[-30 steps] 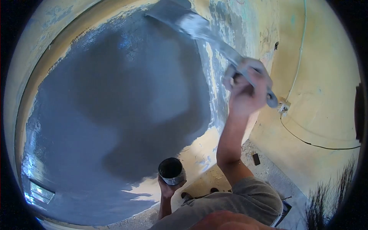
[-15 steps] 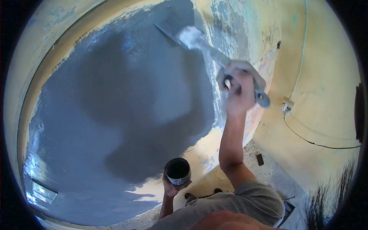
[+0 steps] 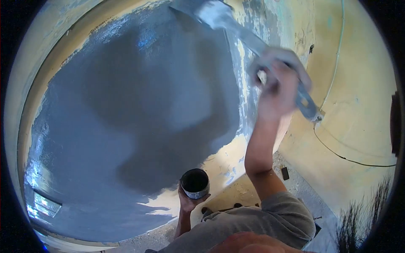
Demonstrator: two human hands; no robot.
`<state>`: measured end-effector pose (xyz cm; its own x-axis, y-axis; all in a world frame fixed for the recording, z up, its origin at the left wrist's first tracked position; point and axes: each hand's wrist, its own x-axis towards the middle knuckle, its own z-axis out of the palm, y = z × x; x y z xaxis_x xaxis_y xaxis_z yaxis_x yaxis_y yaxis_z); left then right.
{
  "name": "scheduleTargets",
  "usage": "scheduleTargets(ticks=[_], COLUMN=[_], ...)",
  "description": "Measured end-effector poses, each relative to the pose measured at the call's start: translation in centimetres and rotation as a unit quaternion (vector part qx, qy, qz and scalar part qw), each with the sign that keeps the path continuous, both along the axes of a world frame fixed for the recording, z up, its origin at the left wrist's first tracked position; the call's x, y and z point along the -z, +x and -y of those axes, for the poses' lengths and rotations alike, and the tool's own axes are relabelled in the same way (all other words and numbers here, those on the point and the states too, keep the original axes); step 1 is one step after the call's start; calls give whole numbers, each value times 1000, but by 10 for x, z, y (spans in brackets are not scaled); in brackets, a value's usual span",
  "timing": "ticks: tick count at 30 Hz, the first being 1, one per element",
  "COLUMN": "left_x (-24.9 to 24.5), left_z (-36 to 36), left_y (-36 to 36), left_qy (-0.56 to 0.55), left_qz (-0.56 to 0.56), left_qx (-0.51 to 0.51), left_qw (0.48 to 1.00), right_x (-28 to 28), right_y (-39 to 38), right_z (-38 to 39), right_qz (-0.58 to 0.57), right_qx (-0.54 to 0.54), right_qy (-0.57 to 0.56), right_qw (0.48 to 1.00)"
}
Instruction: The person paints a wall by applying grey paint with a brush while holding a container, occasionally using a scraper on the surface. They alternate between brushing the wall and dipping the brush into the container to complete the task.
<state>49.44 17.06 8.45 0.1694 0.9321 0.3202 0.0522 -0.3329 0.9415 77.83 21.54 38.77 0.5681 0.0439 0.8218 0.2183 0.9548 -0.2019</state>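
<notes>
Your right hand [image 3: 278,90], fist closed on the brush [image 3: 236,27], paints high on the wall [image 3: 126,105]; left hand [image 3: 187,203] grips the can [image 3: 195,184]. Next stroke probably needs steady pressure.

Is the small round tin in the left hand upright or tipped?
Upright: the small round metal tin rests in the left hand, open dark mouth facing the camera, nothing spilling. Fill level cannot be told.
</notes>
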Motion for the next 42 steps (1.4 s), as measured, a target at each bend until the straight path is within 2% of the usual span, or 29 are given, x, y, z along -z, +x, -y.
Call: scheduleTargets(ticks=[1, 2, 4, 6, 9, 10, 11, 12, 13, 14, 15, 16, 18, 19, 22, 25, 26, 28, 30, 35, 37, 39, 40, 42], left_x=[-1, -3, -6, -25, -9, -7, -4, -1, 2, -4, -8, -9, -9, -11, -14, 3, 14, 18, 14, 16, 18, 16, 14, 8], left_z=[2, 2, 4, 10, 7, 7, 6, 9, 11, 11, 10, 10, 12, 13, 14, 6, 3, 7, 7, 8, 9, 10, 11, 15], left_y=[-2, -4, -8, -2, -9, -9, -7, -7, -7, -1, 3, 4, 5, 8, 11, 6, 3, 3, 7, 16, 15, 16, 20, 29], left_qy=[-2, 6, 15, -20, -1, -2, -9, -19, -21, -55, -89, -91, -2, -5, -5, 3, -24, -58, -65, -71, -97, -27, -27, -74], left_qz=[-1, -23, -45, -16, -46, -46, -17, 10, 10, 65, 118, 116, 6, 5, 15, -13, -3, 5, 25, 42, 65, -51, -54, 32], left_qx=[0, 0, -2, 1, -24, -22, -23, -25, -24, -2, 18, 17, -5, -1, 28, 42, 49, 58, 56, 59, 61, 73, 74, 101], left_qw=[1000, 1000, 999, 1000, 999, 999, 1000, 999, 999, 996, 989, 989, 1000, 1000, 999, 999, 999, 997, 996, 995, 991, 996, 995, 992], right_x=[-2, 1, 8, 10, 2, -2, -4, 1, 6, 9, 11, 11, 4, -2, 6, -1, -2, -8, -10, 79, 132, 188, 216, 257], right_y=[6, 7, 8, 16, 19, 18, 18, 19, 20, 22, 30, 30, 27, 26, 32, 39, 40, 40, 34, 43, 42, 40, 37, 29], right_z=[-16, -15, -10, 11, -1, -11, -15, -10, 2, 13, 22, 20, 11, 7, 5, 31, 36, 18, 1, -21, -16, -7, -2, 17], right_qz=[66, 66, 27, 31, -24, -1, 23, 23, -4, -29, 4, 1, -19, 13, 23, 28, 34, 34, 49, 28, -39, -79, -95, -134], right_qx=[-8, -8, -3, -7, -23, 1, 25, 26, -1, -28, -40, -41, 2, -60, -78, -105, -110, -139, -112, -128, -169, -160, -152, -189], right_qy=[26, 24, -26, 20, 35, -40, -116, -119, -92, -61, -24, -26, -34, -64, -107, -33, -2, -4, -96, -118, -158, -215, -235, -273], right_qw=[997, 998, 999, 999, 999, 999, 993, 992, 996, 997, 999, 999, 999, 996, 991, 994, 993, 990, 988, 984, 972, 960, 955, 934])
